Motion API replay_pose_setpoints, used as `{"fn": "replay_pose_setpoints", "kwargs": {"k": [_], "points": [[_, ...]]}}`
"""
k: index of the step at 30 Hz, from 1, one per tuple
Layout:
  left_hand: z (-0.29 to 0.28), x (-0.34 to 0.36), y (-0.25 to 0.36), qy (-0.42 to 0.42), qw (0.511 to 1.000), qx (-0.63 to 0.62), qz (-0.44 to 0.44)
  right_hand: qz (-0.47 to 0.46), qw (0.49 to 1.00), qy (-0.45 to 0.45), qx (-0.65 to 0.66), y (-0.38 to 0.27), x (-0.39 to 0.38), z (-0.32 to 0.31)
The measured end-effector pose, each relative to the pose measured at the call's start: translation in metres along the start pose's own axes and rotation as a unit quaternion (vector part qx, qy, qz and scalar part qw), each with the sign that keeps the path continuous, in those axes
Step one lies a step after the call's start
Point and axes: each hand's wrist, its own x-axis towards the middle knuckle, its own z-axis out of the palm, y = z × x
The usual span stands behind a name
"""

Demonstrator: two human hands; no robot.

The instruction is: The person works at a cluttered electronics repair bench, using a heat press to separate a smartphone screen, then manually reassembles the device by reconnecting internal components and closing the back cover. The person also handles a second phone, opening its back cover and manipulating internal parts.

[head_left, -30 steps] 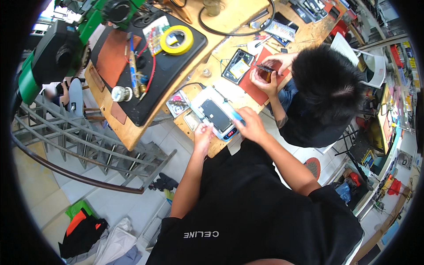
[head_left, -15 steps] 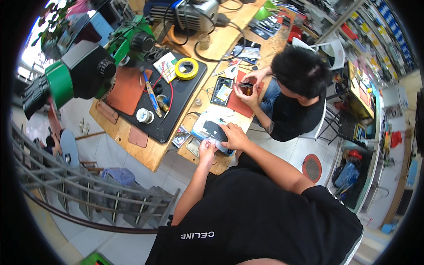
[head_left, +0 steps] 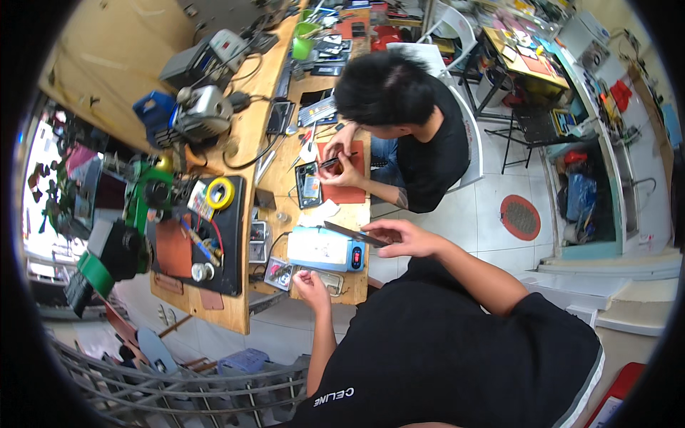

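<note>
The right hand clamped a thin dark phone panel above the far right of the heating plate, while the left hand curled closed beside its near edge

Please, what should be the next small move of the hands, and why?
Perhaps bring the left hand to the free end of the dark flat panel, for steadier support: the right hand holds it only at the other end, and the left is apart from it.

I count my 2 hands, 1 dark flat slab, 1 blue-white device, 1 yellow tape roll.
</note>
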Motion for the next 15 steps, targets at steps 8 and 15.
{"fn": "replay_pose_setpoints", "kwargs": {"k": [8,15], "points": [[0.077,-0.024,0.116,-0.181,0.976,0.041,0.115,-0.244,0.785,0.013,0.570,-0.082,-0.102,-0.117],[0.295,-0.112,0.290,-0.430,0.869,-0.068,0.236,-0.348,0.726,0.092,0.587,-0.119,-0.183,-0.266]]}}
